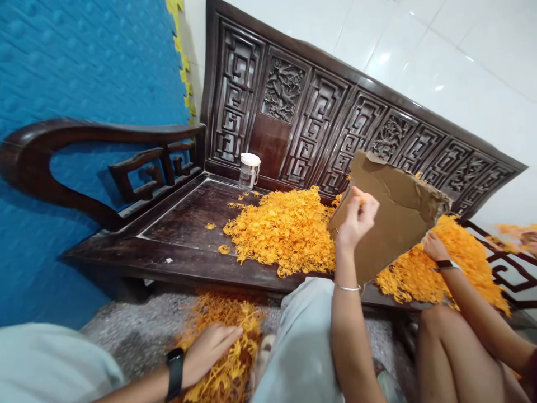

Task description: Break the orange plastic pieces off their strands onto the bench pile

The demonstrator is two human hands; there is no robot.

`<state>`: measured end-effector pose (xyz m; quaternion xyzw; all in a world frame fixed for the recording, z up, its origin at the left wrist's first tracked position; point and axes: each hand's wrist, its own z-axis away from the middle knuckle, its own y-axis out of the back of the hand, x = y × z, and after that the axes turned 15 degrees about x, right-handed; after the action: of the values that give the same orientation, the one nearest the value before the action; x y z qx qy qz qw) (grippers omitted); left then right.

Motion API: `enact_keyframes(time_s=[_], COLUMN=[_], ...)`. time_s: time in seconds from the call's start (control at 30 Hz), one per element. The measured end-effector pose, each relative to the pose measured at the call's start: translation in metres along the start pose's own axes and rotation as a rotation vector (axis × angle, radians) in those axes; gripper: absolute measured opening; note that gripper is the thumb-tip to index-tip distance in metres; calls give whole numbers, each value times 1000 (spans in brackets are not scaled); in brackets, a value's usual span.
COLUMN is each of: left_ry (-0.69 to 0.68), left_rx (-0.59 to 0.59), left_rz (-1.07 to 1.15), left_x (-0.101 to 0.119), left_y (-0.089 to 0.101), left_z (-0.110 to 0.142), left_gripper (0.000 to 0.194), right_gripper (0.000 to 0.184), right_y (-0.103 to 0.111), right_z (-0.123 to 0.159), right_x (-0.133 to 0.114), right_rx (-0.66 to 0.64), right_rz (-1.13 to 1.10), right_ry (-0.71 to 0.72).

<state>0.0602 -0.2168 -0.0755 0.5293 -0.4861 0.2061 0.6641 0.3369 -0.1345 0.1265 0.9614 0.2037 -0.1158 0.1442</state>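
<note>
My left hand [210, 350], a black watch on its wrist, lies flat with fingers stretched out on a heap of orange strands [229, 358] on the floor. My right hand [356, 215], with a thin silver bracelet on the wrist, is raised and pinches the left edge of a torn brown cardboard sheet [398, 215]. The sheet stands tilted over the wooden bench [184, 224]. A small orange bit shows at my fingertips. On the bench seat lies a large pile of orange pieces [285, 229].
Another person sits at the right; their hand [434, 246], with a watch, rests on a second orange pile [461, 257] behind the cardboard. A clear jar with a white lid [249, 170] stands at the bench's back. A blue wall is on the left.
</note>
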Motion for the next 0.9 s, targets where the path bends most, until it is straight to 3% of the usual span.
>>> enact_keyframes(time_s=[0.13, 0.3, 0.37, 0.57, 0.77, 0.9], left_ry=[-9, -41, -59, -62, -56, -53], left_rx=[-81, -93, -75, -42, -103, -71], left_rz=[-71, -98, -91, -46, -35, 27], left_x=[-13, -3, 1, 2, -5, 2], left_y=[-10, -9, -6, -4, -13, -7], left_z=[3, -4, -9, -16, -10, -11], left_gripper=[43, 42, 42, 42, 42, 42], right_gripper=[30, 34, 29, 17, 17, 14], right_y=[-25, -62, -73, -102, -121, -123], right_z=[18, 36, 39, 42, 41, 40], right_x=[-10, -30, -32, -14, -3, -3], right_rx=[59, 85, 40, -227, -255, -279], right_rz=[-48, -313, -361, -102, 95, 166], right_ry=[-53, -120, -97, 159, 269, 297])
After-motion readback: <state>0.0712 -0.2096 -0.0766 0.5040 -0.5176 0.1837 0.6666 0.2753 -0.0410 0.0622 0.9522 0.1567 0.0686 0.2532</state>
